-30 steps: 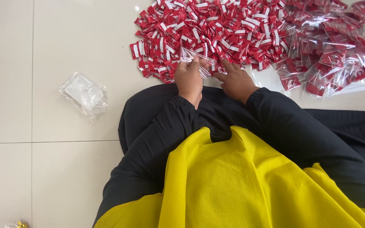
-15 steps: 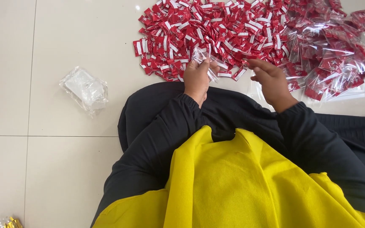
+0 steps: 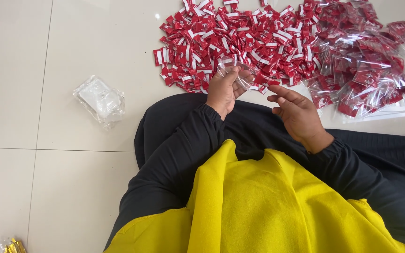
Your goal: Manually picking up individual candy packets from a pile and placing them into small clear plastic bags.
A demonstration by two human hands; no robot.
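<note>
Two hands work just short of a heap of red sachets (image 3: 240, 42) on the floor: the left hand (image 3: 223, 91) pinches a small clear bag (image 3: 235, 75) at its fingertips, while the right hand (image 3: 296, 115), fingers spread and holding nothing, hovers beside it. Bagging seems underway; next, probably, a careful pick of sachets.

Glossy cream floor tiles (image 3: 48, 47), thin grout lines, perhaps daylight

Glossy red plastic sachets (image 3: 240, 42) lie on smooth, shiny floor tiles (image 3: 48, 56).
</note>
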